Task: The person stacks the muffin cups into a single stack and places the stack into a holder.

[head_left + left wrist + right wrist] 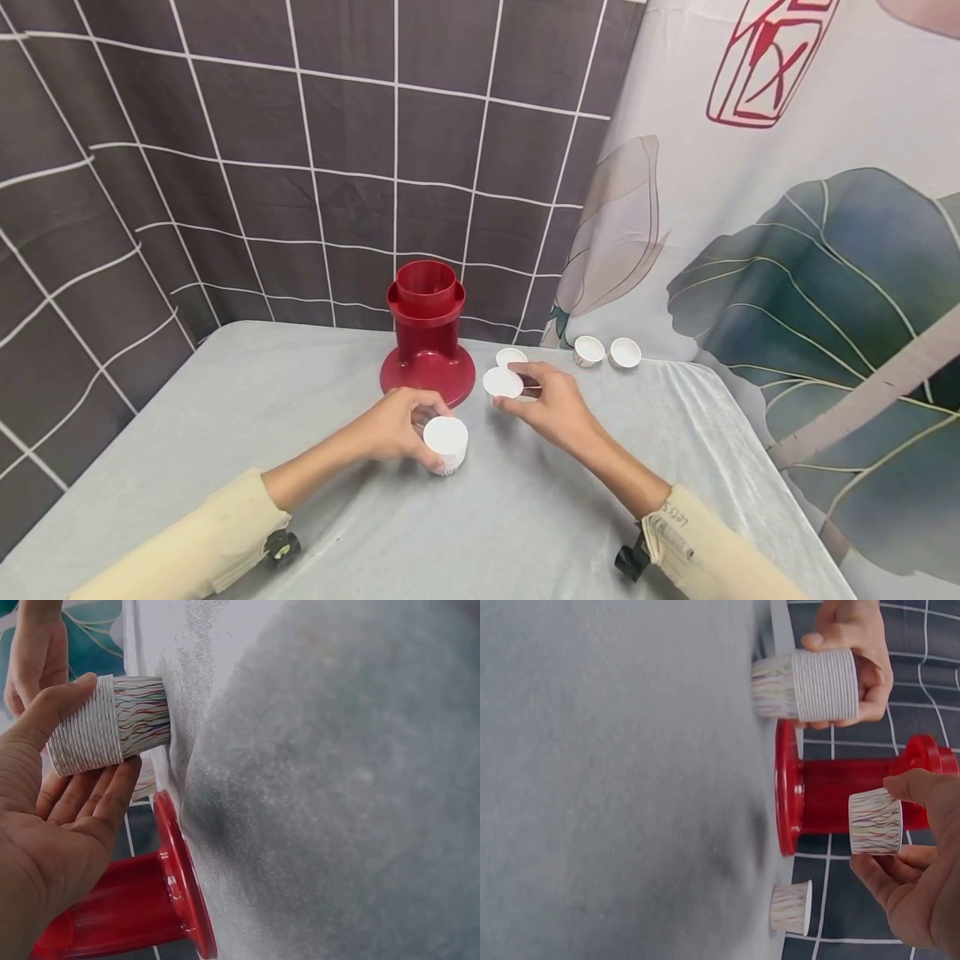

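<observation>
My left hand [395,429] grips a stack of nested white paper cups [446,443], thumb on one side and fingers on the other. Thin wavy coloured lines mark the lowest cup of the stack [139,712]. To the right, my right hand [557,406] pinches a single paper cup [876,823] by its sides, mouth up and raised off the table. Just beyond it, another paper cup [789,907] stands upright on the table. Whether the stack's base touches the cloth, I cannot tell.
A red plastic stand [426,367] with a round base and an open tube top rises behind the hands. Farther right, two paper cups [588,351] sit at the back edge of the grey cloth-covered table [360,542]. Patterned curtains [345,200] hang behind.
</observation>
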Available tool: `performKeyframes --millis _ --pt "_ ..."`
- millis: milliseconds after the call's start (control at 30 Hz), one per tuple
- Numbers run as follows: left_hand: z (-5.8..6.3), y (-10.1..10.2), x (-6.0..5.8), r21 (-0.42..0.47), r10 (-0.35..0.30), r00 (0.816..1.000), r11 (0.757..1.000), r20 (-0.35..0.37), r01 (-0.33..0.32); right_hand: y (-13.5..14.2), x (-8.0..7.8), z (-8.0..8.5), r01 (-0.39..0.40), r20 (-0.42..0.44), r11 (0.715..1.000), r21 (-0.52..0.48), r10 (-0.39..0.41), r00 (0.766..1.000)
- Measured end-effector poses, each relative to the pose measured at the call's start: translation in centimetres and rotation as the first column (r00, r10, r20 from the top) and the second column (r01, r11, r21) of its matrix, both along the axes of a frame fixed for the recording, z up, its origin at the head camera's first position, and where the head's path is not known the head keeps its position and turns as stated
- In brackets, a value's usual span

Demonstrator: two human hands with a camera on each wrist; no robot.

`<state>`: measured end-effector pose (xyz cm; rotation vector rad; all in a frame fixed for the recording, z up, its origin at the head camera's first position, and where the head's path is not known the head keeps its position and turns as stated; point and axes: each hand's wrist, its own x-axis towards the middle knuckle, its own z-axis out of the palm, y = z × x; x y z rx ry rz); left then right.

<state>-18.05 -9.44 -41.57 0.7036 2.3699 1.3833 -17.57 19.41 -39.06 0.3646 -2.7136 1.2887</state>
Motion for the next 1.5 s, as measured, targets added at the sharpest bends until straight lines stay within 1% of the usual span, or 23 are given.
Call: performKeyframes --millis 167,500,800,1000,1233,1400,1500 --pt "-0.1 0.0 0.0 0.006 -0.005 1.0 1.0 -0.003 0.005 -0.6 0.6 0.2 -0.036 -0.017 0.999 -0.005 0.036 0.999" --pt "-0.1 0.0 -0.1 0.01 -0.009 1.0 1.0 -0.008 0.009 -2.0 1.6 0.5 -0.105 -0.003 0.994 -0.042 0.105 0.994" --pt "0.2 0.0 0.0 -0.028 0.006 1.0 1.0 -0.03 -0.007 -3.1 2.5 0.8 -0.163 -0.002 0.985 -0.049 0.163 0.987" --pt "0.0 0.0 -0.1 -0.022 -0.009 0.999 1.0 -0.041 0.008 -3.9 3.2 0.8 -0.204 0.0 0.977 -0.057 0.204 0.979" --pt "-0.2 0.0 -0.1 -0.006 -0.022 0.999 1.0 -0.034 0.022 -4.5 3.7 0.5 -0.247 0.007 0.966 -0.076 0.248 0.969" --pt "-0.2 0.0 0.1 -0.016 -0.023 0.998 1.0 -0.05 0.022 -4.7 4.0 0.2 -0.266 0.013 0.96 -0.083 0.268 0.963" --pt "-0.2 0.0 0.1 -0.013 -0.02 0.999 1.0 -0.045 0.02 -4.8 4.0 0.1 -0.275 0.01 0.959 -0.072 0.276 0.961"
